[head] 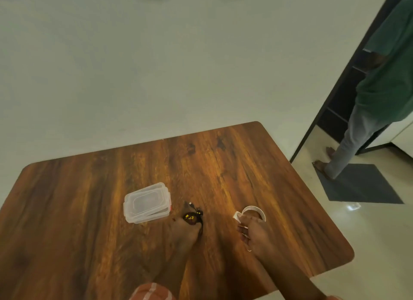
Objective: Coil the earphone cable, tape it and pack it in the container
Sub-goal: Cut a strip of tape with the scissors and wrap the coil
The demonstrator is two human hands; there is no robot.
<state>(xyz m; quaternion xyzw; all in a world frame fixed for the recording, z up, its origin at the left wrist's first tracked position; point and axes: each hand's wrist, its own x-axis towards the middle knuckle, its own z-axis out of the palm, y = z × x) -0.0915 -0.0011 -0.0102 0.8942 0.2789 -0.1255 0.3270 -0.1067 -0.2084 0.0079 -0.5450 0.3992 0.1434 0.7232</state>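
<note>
Lying under left hand [186,230]: coiled cable [192,217]

Dim warm light, soft blur, wide-angle distortion.

table [111,210] brown woodgrain | container [146,203] clear | cable [194,217] blk | sleeve [149,292] orange/white stripe

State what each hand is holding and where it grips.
Left hand pins the coiled earphone cable against the table, fingers over the bundle. Right hand holds the tape roll, grip at its near rim.
</note>
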